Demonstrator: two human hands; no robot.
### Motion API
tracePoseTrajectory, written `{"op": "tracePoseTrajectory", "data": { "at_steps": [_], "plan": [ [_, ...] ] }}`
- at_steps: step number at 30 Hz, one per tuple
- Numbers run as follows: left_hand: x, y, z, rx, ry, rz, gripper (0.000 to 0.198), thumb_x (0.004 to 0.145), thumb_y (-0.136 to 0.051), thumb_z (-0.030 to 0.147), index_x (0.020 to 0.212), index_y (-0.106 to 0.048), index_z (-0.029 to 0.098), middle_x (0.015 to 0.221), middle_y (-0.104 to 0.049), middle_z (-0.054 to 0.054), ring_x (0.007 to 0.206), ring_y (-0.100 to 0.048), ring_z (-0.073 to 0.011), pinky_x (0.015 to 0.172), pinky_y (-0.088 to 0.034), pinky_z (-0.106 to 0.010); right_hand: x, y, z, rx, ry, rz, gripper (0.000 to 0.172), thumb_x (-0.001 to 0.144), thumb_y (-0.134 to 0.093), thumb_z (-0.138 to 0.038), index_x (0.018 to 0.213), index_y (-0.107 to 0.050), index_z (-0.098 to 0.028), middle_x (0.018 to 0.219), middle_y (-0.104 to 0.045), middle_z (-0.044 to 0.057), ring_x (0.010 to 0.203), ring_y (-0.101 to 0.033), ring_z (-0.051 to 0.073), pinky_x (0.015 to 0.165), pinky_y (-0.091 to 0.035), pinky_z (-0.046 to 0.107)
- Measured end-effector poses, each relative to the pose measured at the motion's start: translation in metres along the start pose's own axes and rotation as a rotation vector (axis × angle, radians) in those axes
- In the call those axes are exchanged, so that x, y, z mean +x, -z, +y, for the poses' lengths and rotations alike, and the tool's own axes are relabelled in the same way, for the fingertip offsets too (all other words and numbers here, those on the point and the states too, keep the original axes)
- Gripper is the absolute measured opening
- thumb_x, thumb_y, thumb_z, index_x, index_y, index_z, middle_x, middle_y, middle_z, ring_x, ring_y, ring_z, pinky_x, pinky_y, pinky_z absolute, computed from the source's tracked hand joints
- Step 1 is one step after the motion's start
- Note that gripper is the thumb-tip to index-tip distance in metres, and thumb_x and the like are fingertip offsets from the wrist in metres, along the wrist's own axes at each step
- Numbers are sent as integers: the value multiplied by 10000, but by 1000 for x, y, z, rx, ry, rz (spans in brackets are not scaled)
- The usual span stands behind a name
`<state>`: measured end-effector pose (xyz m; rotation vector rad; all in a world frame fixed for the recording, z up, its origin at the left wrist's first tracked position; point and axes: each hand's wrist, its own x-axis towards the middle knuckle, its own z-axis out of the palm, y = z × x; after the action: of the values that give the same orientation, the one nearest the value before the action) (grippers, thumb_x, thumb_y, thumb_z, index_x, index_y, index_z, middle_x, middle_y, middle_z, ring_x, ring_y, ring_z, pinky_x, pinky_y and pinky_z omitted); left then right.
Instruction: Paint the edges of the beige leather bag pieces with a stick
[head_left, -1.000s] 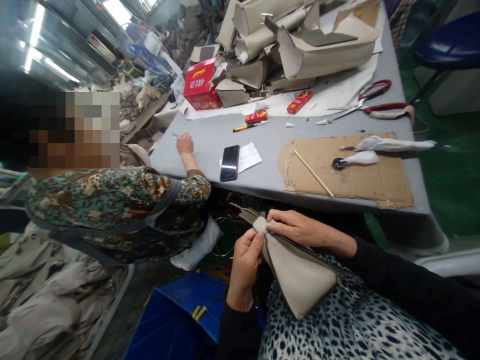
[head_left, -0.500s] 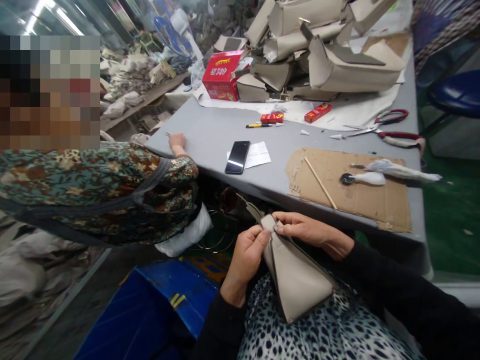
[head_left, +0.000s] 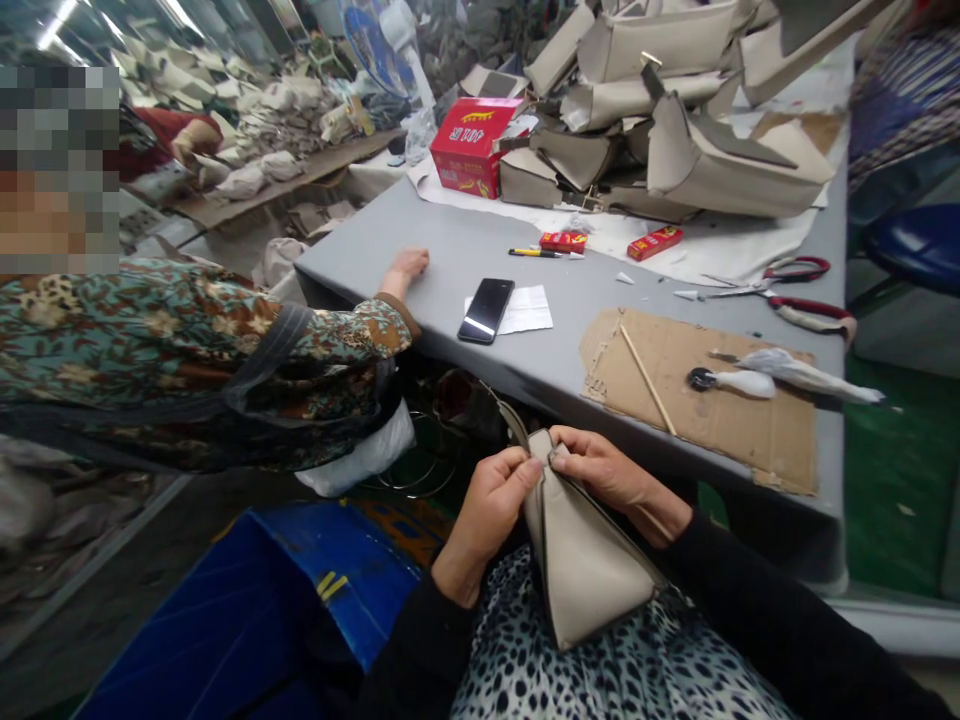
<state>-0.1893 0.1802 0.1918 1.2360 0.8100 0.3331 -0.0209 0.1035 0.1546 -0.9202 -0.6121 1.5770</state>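
A beige handbag [head_left: 589, 570] with dark edging rests tilted on my lap, its narrow end up. My left hand [head_left: 491, 505] pinches it near the top, thumb pressed on the side. Across from it, my right hand [head_left: 604, 470] grips the other side of the top, by a small tab between both thumbs. A strap [head_left: 512, 422] of the bag sticks up past my left fingers. What lies under my fingertips is hidden.
The grey table [head_left: 442, 235] carries a phone [head_left: 487, 308], scissors [head_left: 787, 288], a red box [head_left: 472, 150], cardboard [head_left: 611, 365] with a stick and tools, and piled beige bags [head_left: 735, 160]. A co-worker's hand [head_left: 405, 268] rests at its left edge. A blue bin [head_left: 247, 590] stands lower left.
The view has shifted slightly. The co-worker's hand and sleeve have moved right along the table edge. My hands keep their hold on the bag at nearly the same spot.
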Motion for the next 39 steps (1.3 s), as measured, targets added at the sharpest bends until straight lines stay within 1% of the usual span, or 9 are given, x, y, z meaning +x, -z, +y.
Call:
{"op": "tracePoseTrajectory", "data": {
  "at_steps": [5, 9, 14, 18, 23, 27, 36, 38, 39],
  "plan": [
    [1, 4, 0, 31, -16, -1, 459, 855, -695, 602, 707, -569, 186, 572, -393, 69, 490, -325, -82, 446, -232, -219, 0, -1, 2, 9, 4, 6, 393, 774, -840, -466, 904, -612, -174, 765, -595, -26, 626, -512, 102, 615, -417, 224],
    [3, 7, 1, 139, -87, 69, 513, 886, -624, 653, 681, -574, 185, 577, -429, 51, 481, -373, -92, 432, -275, -223, 1, -2, -2, -2, 22, 21, 392, 768, -842, -470, 879, -612, -173, 759, -580, -28, 629, -494, 99, 582, -399, 210],
    [5, 11, -1, 169, -122, 154, 545, 917, -556, 671, 885, -725, 153, 593, -567, 16, 455, -498, -119, 426, -364, -228, 1, -1, -5, -22, 24, 16, 416, 764, -837, -502, 882, -603, -178, 752, -607, -25, 614, -514, 104, 585, -414, 220],
    [5, 13, -3, 168, -157, 186, 514, 929, -567, 636, 883, -738, 153, 619, -605, 6, 473, -532, -122, 444, -399, -225, 1, -1, -4, -18, 31, 10, 412, 768, -834, -504, 871, -599, -181, 742, -603, -29, 606, -506, 101, 574, -408, 216],
    [4, 13, -3, 178, -167, 216, 468, 949, -564, 589, 896, -733, 156, 652, -630, 3, 468, -548, -118, 442, -403, -221, 2, -1, -2, -26, 42, 11, 400, 784, -822, -499, 891, -612, -175, 755, -602, -25, 619, -502, 102, 573, -410, 213],
    [3, 12, -1, 183, -171, 220, 434, 958, -568, 556, 899, -731, 158, 672, -636, 1, 478, -555, -116, 445, -408, -217, 1, -1, -2, -35, 49, 7, 391, 794, -815, -498, 880, -607, -179, 767, -607, -17, 637, -516, 110, 579, -420, 215],
    [5, 11, -2, 152, -178, 201, 411, 970, -564, 515, 898, -736, 149, 725, -661, -13, 464, -572, -102, 441, -424, -211, 1, 0, -3, -5, 56, 34, 419, 770, -832, -504, 861, -595, -171, 728, -584, -35, 581, -496, 87, 560, -407, 200],
    [4, 9, -2, 119, -176, 204, 394, 971, -568, 496, 901, -743, 149, 774, -689, -28, 473, -585, -100, 442, -435, -211, 0, 0, -4, 11, 51, 54, 414, 756, -843, -488, 858, -600, -167, 722, -586, -36, 572, -497, 83, 550, -404, 191],
    [4, 9, -2, 88, -190, 224, 381, 973, -569, 482, 907, -745, 152, 822, -710, -45, 519, -617, -112, 451, -450, -211, 0, 0, -4, 31, 45, 66, 408, 749, -849, -472, 862, -605, -165, 722, -590, -35, 572, -502, 82, 550, -407, 188]
  ]
}}
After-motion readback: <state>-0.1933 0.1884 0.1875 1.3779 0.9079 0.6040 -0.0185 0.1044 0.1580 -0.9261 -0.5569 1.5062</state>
